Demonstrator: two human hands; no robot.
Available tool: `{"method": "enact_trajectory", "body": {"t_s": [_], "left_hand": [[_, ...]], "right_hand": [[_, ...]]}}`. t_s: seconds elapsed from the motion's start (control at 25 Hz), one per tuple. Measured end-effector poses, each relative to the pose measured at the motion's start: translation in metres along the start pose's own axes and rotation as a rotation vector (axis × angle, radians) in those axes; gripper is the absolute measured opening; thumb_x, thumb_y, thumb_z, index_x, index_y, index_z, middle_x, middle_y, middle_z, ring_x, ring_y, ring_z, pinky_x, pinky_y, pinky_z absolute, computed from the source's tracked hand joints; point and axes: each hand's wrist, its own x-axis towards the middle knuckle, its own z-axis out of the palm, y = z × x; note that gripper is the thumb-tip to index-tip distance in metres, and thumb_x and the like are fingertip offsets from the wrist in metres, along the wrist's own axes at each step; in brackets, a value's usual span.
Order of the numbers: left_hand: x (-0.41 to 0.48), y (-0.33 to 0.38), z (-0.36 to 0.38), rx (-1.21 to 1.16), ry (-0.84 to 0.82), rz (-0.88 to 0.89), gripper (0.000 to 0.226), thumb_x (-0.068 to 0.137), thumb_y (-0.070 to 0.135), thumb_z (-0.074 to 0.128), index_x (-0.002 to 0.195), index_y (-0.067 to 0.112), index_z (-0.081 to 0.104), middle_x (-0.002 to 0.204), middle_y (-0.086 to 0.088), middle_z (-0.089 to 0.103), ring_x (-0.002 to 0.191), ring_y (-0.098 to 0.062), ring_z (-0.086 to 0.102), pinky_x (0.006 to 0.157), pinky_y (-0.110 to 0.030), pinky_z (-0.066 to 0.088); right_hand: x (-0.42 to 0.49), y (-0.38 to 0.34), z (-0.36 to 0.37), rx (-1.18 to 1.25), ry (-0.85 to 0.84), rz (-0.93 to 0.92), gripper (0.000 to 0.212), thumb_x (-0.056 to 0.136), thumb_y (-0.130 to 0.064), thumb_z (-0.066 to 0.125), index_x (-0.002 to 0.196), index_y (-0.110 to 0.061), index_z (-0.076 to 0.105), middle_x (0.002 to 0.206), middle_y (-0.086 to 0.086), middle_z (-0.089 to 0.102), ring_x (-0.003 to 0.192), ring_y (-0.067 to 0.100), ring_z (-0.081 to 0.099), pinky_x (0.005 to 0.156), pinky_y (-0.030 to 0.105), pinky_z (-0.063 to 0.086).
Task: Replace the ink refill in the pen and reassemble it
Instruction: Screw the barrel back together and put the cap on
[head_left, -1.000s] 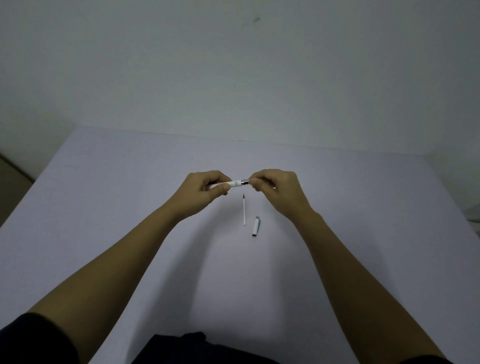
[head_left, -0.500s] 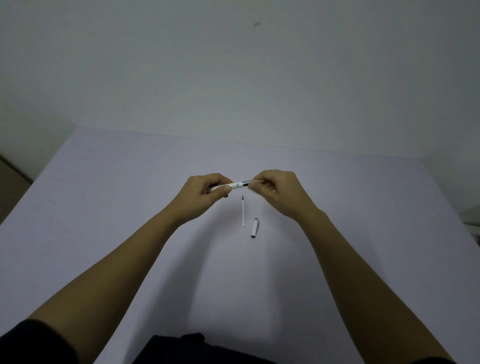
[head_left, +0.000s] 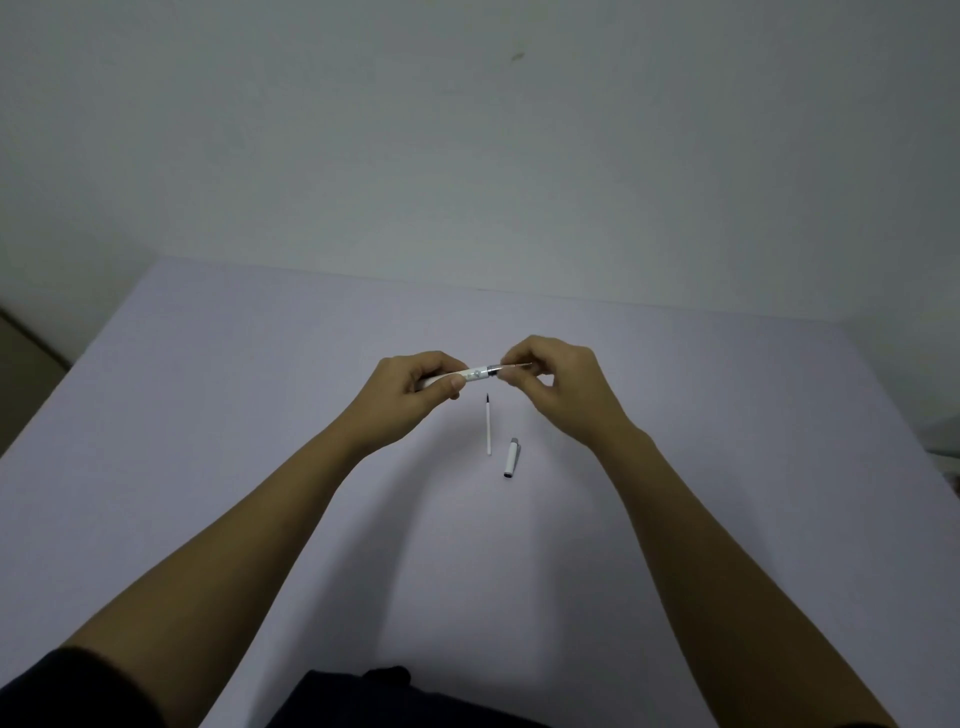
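Note:
My left hand (head_left: 415, 387) grips the white pen barrel (head_left: 475, 374), held level above the table. A thin refill (head_left: 517, 368) sticks out of the barrel's dark open end, and my right hand (head_left: 561, 379) pinches it between thumb and fingers. Most of the barrel is hidden in my left fist. A second white refill with a dark tip (head_left: 489, 423) lies on the table just below my hands, pointing away from me. The white pen cap (head_left: 511, 458) lies to its right.
The pale lilac table (head_left: 208, 415) runs to a plain wall at the back. Its left edge drops off near a dark floor (head_left: 21, 374). A dark garment (head_left: 363, 696) shows at the bottom.
My right hand has drawn a little to the right, and more of the thin refill shows between the barrel's end and my fingers. The loose refill and cap have not moved.

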Motion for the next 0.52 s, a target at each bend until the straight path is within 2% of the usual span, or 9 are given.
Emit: {"method": "enact_trajectory", "body": {"t_s": [0.08,0.16,0.24,0.32,0.36,0.48,0.52], "left_hand": [[-0.0003,0.0021,0.0001,0.001,-0.002,0.008,0.012,0.092,0.029,0.056,0.089,0.033,0.067,0.067,0.021,0.063,0.053,-0.003,0.039,0.049,-0.011,0.032],[-0.0004,0.0041,-0.0007,0.006,0.008,0.014,0.012,0.092,0.029,0.055,0.089,0.034,0.066,0.066,0.022,0.063,0.052,-0.003,0.039,0.048,-0.01,0.031],[0.0001,0.0051,-0.0016,0.011,0.011,0.016,0.012,0.092,0.028,0.055,0.089,0.033,0.066,0.065,0.021,0.062,0.052,-0.003,0.039,0.048,-0.011,0.031],[-0.0003,0.0055,-0.0016,0.014,0.006,0.02,0.012,0.092,0.029,0.055,0.091,0.029,0.067,0.067,0.014,0.062,0.054,-0.005,0.039,0.049,-0.014,0.031],[-0.0006,0.0055,-0.0017,0.016,0.003,0.021,0.013,0.092,0.029,0.055,0.091,0.028,0.068,0.068,0.013,0.061,0.055,-0.007,0.039,0.05,-0.015,0.031],[-0.0023,0.007,-0.0029,0.024,0.011,0.028,0.013,0.092,0.029,0.055,0.091,0.027,0.068,0.063,0.02,0.059,0.053,-0.004,0.039,0.049,-0.012,0.03],[-0.0027,0.0077,-0.0032,0.027,0.012,0.031,0.013,0.092,0.029,0.055,0.09,0.027,0.068,0.062,0.021,0.059,0.052,-0.004,0.039,0.048,-0.011,0.03]], "right_hand": [[0.0014,-0.0009,-0.0021,0.003,-0.013,0.039,0.01,0.087,-0.026,0.062,0.089,-0.019,0.068,0.076,-0.003,0.069,0.071,0.007,0.065,0.068,0.028,0.053],[0.0017,-0.0028,-0.0039,-0.007,-0.037,0.007,0.021,0.083,-0.027,0.068,0.102,-0.019,0.066,0.087,-0.007,0.067,0.078,0.005,0.064,0.077,0.018,0.052],[0.002,-0.0011,-0.0041,-0.03,-0.026,-0.046,0.02,0.081,-0.022,0.07,0.1,-0.017,0.065,0.088,-0.01,0.065,0.078,0.001,0.062,0.078,0.008,0.048],[0.0029,-0.0012,-0.0046,-0.034,-0.022,-0.028,0.009,0.084,-0.024,0.066,0.089,-0.016,0.067,0.078,-0.01,0.065,0.07,-0.001,0.059,0.069,0.011,0.045],[0.0028,-0.0015,-0.0047,-0.031,-0.029,-0.008,0.011,0.085,-0.027,0.065,0.089,-0.017,0.067,0.076,-0.01,0.064,0.069,-0.003,0.058,0.067,0.013,0.043],[0.0017,-0.0034,-0.0062,-0.024,-0.017,-0.035,0.032,0.077,-0.028,0.074,0.106,-0.018,0.064,0.088,-0.011,0.063,0.077,-0.003,0.06,0.074,0.012,0.046],[0.0018,-0.0038,-0.0069,-0.02,0.0,-0.062,0.031,0.076,-0.024,0.075,0.103,-0.018,0.063,0.088,-0.011,0.063,0.078,0.0,0.06,0.076,0.01,0.045]]}}
